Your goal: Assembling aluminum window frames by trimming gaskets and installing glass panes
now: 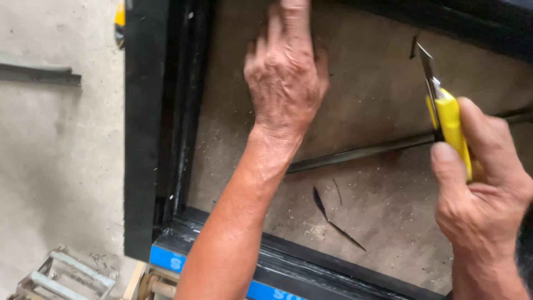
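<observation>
While your right hand (480, 189) is closed around a yellow knife (447, 119), thumb laid along its body and the thin blade (426, 62) pushed out and pointing up toward the far edge, your left hand (286, 72) reaches forward with its back to the camera, flat and spread against the brown panel (383, 205); its fingertips run off the top of the picture, so you cannot tell whether they grip anything. That panel sits inside a black frame (145, 133), which bounds it on the left and along the near side like a shallow tray. Lying within it are a black sliver (333, 219) of trimmed material, a thinner curl just beside it, and fine specks of dust and shavings scattered over the surface. A dark narrow strip (355, 154) crosses the panel at a slant, passing behind your left wrist and under the knife hand. Another small dark scrap (413, 47) shows just left of the blade tip. A blue band (166, 258) runs along the near outer face of the frame; your left forearm covers part of it. Outside the frame lies the grey concrete floor (55, 166), with a dark bar (39, 75) on it at upper left and a pale metal rack (61, 275) at the bottom corner, cut off by the edge. Something yellow and black peeks in at the top, too little to identify.
</observation>
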